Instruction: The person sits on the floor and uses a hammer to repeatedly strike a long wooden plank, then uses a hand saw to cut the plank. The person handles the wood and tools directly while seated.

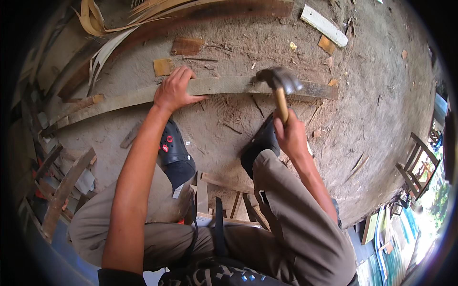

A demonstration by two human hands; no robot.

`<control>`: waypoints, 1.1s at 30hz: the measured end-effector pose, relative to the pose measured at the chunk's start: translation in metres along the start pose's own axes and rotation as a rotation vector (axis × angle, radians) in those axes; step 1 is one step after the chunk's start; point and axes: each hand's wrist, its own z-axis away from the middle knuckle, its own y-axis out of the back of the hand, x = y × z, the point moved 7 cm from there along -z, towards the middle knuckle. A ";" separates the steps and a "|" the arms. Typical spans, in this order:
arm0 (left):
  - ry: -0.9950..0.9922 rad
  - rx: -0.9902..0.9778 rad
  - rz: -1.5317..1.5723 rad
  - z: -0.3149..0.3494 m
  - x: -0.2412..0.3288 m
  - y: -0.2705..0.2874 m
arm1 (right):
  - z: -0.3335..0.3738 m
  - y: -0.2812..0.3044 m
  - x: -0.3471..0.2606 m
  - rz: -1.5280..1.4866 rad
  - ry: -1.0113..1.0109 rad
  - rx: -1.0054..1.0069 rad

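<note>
A long, narrow wooden board [224,86] lies across the dirt floor in front of my feet. My left hand [176,89] is wrapped over it left of the middle, thumb along the near edge and fingers over the far side. In my right hand [292,133] is a claw hammer [281,100], gripped by its wooden handle. Its metal head, slightly blurred, appears over the right part of the board; I cannot tell whether it touches the wood.
My dark clogs stand just behind the board. Beyond it lie a reddish plank [210,16], curled wood strips [93,21], a white strip [324,25] and small wood scraps [187,46]. Wooden pieces [67,190] are piled at left, and a wooden frame [420,167] stands at right.
</note>
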 end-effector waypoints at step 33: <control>-0.185 -0.016 0.508 -0.064 0.096 -0.033 | 0.037 0.012 0.036 -0.377 -0.319 0.126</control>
